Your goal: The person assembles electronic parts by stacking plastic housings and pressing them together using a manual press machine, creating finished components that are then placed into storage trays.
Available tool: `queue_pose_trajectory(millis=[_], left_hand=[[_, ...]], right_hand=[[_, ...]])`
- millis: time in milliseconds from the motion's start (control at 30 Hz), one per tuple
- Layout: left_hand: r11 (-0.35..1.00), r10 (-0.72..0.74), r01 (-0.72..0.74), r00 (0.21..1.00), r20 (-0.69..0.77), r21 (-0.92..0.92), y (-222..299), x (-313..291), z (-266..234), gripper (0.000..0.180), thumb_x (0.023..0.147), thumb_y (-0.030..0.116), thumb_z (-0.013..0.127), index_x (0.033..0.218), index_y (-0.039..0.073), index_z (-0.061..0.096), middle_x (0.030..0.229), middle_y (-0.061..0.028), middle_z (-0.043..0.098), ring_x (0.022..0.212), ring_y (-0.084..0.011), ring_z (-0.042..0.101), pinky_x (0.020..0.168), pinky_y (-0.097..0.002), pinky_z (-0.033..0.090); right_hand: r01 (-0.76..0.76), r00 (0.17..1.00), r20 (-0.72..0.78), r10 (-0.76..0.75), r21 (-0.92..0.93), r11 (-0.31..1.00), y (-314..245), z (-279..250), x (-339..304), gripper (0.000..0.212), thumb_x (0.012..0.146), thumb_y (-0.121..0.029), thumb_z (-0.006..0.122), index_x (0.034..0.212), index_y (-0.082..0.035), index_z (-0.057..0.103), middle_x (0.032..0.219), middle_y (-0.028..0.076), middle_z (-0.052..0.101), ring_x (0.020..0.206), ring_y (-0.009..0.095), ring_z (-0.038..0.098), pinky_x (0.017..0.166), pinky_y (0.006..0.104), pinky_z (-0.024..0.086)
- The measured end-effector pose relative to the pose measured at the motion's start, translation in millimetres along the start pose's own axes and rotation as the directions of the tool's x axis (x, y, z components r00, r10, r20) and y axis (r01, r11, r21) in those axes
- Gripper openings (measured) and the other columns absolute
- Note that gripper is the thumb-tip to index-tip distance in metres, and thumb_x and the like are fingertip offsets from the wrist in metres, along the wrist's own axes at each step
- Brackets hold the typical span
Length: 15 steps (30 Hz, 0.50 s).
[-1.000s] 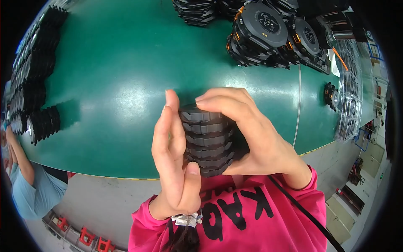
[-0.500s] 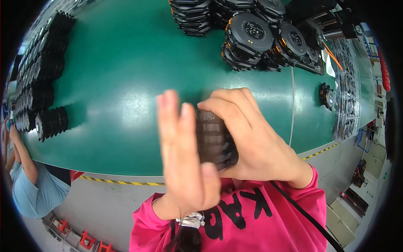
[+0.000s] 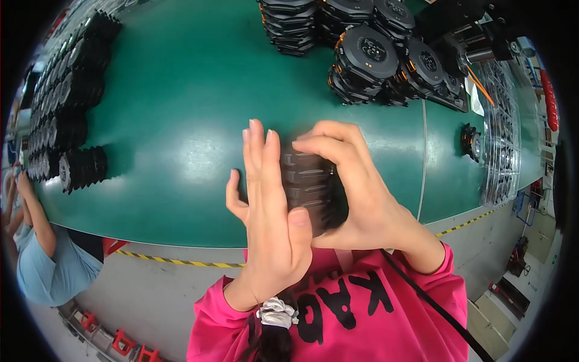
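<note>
A stack of dark watch cases [image 3: 306, 186], slightly blurred, is held over the near part of the green table. My right hand [image 3: 371, 193] curls around its right side, fingers bent over the far end and thumb along the near end. Flat and upright, my left hand [image 3: 268, 211] lies along the stack's left side. Its fingers are stretched, with one finger spread out to the left and the thumb near the stack's near end. Whether the left palm presses on the cases cannot be seen.
Stacked watch cases [image 3: 367, 54] with orange side parts stand at the far right beside a black fixture [image 3: 458, 30]. Rows of dark cases [image 3: 72, 90] line the left. Clear plastic trays [image 3: 502, 133] are at right. Another person in a light-blue top [image 3: 51, 265] works at far left.
My left hand, blurred before, is now sharper, and one finger has spread to the left. The right hand keeps its hold on the stack. The whole view has shifted slightly.
</note>
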<state>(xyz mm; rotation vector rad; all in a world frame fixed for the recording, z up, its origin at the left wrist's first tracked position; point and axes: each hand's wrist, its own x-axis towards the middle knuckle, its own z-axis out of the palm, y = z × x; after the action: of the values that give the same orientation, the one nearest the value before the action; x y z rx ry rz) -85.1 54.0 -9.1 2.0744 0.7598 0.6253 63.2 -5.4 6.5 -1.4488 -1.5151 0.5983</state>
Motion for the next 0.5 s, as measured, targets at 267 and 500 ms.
queue_pose_trajectory(millis=[267, 500], left_hand=[[0.999, 0.006, -0.004, 0.999, 0.039, -0.046, -11, -9, 5, 0.068, 0.093, 0.033, 0.04, 0.146, -0.006, 0.024, 0.153, -0.0242, 0.022, 0.138, -0.0421, 0.027, 0.105, -0.0503, 0.027], [0.851, 0.007, -0.004, 1.0, 0.003, -0.525, 10, -12, 34, 0.07, 0.085, -0.011, 0.043, 0.149, -0.002, 0.017, 0.157, -0.022, 0.009, 0.146, -0.0365, 0.011, 0.118, -0.0435, 0.014]], right_hand=[[-0.069, 0.984, 0.145, 0.101, -0.21, 0.975, -15, -5, 1, 0.083, 0.057, -0.016, 0.083, 0.129, -0.001, 0.043, 0.124, 0.021, 0.048, 0.112, 0.04, 0.048, 0.097, 0.0455, 0.04], [-0.099, 0.982, 0.115, 0.152, -0.369, 0.924, -43, -22, -4, 0.076, 0.057, -0.004, 0.072, 0.128, 0.001, 0.044, 0.12, 0.021, 0.048, 0.11, 0.039, 0.048, 0.093, 0.043, 0.041]])
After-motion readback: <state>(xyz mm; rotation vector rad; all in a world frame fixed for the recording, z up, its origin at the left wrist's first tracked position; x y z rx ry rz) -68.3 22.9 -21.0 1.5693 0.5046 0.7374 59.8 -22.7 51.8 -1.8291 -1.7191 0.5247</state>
